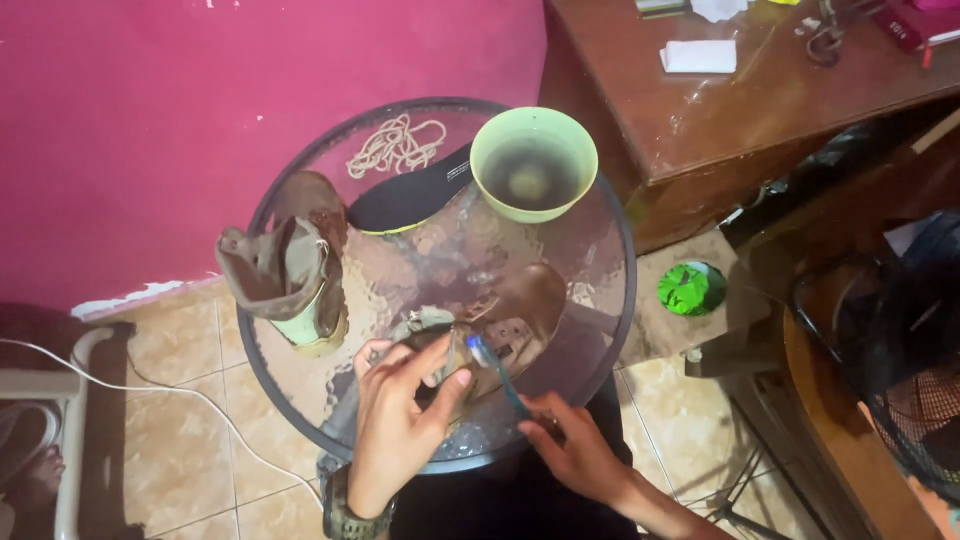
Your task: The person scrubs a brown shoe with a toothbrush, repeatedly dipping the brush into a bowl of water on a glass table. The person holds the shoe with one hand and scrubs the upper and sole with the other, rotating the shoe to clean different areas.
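Observation:
A brown boot (pixel 520 315) lies on its side on a round glass table (pixel 600 210), toe toward the far right. My left hand (pixel 400 415) grips the boot's opening at the near end. My right hand (pixel 575 450) holds a blue-green toothbrush (pixel 497 368) whose bristle head touches the boot near the eyelets. A second brown boot (pixel 290 265) stands upright at the table's left edge.
A light green bowl (pixel 533 162) of murky water sits at the table's far side, beside a dark insole (pixel 410 195) and a pile of laces (pixel 395 145). A wooden desk (pixel 700 110) stands to the right, a green lid (pixel 691 288) on the floor, a pink wall behind.

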